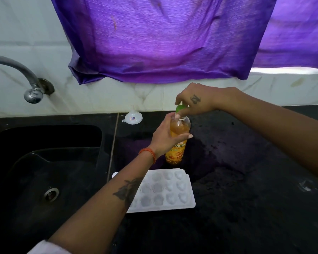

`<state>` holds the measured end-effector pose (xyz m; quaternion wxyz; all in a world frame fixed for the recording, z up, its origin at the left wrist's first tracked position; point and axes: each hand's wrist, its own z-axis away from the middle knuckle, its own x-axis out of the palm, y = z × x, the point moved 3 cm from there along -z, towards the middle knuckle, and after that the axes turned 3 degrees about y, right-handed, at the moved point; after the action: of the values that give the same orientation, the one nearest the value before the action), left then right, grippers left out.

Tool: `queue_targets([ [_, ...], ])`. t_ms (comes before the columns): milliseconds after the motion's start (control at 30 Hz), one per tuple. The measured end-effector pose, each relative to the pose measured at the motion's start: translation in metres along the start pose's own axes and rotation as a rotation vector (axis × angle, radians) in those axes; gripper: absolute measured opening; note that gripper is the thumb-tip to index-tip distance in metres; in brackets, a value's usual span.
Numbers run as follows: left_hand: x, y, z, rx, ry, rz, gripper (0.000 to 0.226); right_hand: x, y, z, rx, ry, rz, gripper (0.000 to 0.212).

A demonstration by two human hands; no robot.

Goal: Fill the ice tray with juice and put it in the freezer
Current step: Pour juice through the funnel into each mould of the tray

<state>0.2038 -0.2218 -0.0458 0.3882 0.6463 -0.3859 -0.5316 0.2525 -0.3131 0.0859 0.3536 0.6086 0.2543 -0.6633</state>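
Head view: the left hand is wrapped around the upright clear plastic bottle of orange juice on the black stone counter. The right hand pinches its green cap from above. The white plastic ice tray lies just in front, cells empty. A small white funnel stands behind.

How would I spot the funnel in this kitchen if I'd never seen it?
Find the black sink on the left. Just past its right edge, the funnel sits at the back of the dark counter, against the white wall. It is small, pale and upside down with its spout pointing up, unlike the orange bottle and flat white ice tray nearer you.
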Motion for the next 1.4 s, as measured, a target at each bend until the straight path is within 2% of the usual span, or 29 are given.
queue_targets([
  [133, 0.0, -0.001, 0.0, -0.007, 0.004, -0.004, 0.078, -0.003, -0.006, 0.002, -0.107, 0.036, 0.024, 0.028],
  [200, 0.0, -0.001, -0.001, -0.007, 0.004, -0.006, 0.077, -0.008, -0.007, 0.004, -0.147, 0.048, -0.021, 0.027],
  [433, 0.001, -0.002, 0.0, 0.014, 0.009, 0.017, 0.078, -0.012, 0.0, 0.009, -0.114, 0.114, -0.196, 0.031],
  [567, 0.0, -0.002, -0.001, 0.025, 0.008, 0.039, 0.079, -0.007, 0.03, 0.029, 0.061, 0.355, -0.481, 0.04],
  [667, 0.001, -0.003, 0.0, 0.014, -0.012, 0.085, 0.083, 0.039, 0.051, 0.046, 0.291, 0.475, -0.657, 0.044],
  [800, 0.002, -0.01, 0.003, -0.046, -0.02, 0.16, 0.091, 0.145, 0.045, 0.056, 0.551, 0.407, -0.861, 0.041],
  [967, 0.006, -0.028, 0.013, -0.12, -0.082, 0.178, 0.07, 0.236, 0.016, 0.061, 0.687, 0.212, -0.721, 0.042],
  [1067, 0.002, -0.035, 0.013, -0.158, -0.127, 0.185, 0.073, 0.24, 0.014, 0.059, 0.626, 0.128, -0.62, 0.051],
  [1133, -0.004, -0.04, 0.012, -0.194, -0.22, 0.171, 0.076, 0.231, 0.015, 0.058, 0.572, 0.075, -0.622, 0.065],
  [1233, -0.02, -0.052, 0.007, -0.237, -0.326, 0.079, 0.073, 0.205, 0.014, 0.055, 0.548, 0.199, -0.827, 0.079],
  [1333, -0.045, -0.069, -0.008, -0.25, -0.15, -0.076, 0.059, 0.182, 0.003, 0.05, 0.492, 0.404, -1.158, 0.094],
  [1400, -0.063, -0.079, -0.024, -0.211, -0.01, -0.221, 0.053, 0.172, -0.005, 0.044, 0.444, 0.493, -1.272, 0.103],
])
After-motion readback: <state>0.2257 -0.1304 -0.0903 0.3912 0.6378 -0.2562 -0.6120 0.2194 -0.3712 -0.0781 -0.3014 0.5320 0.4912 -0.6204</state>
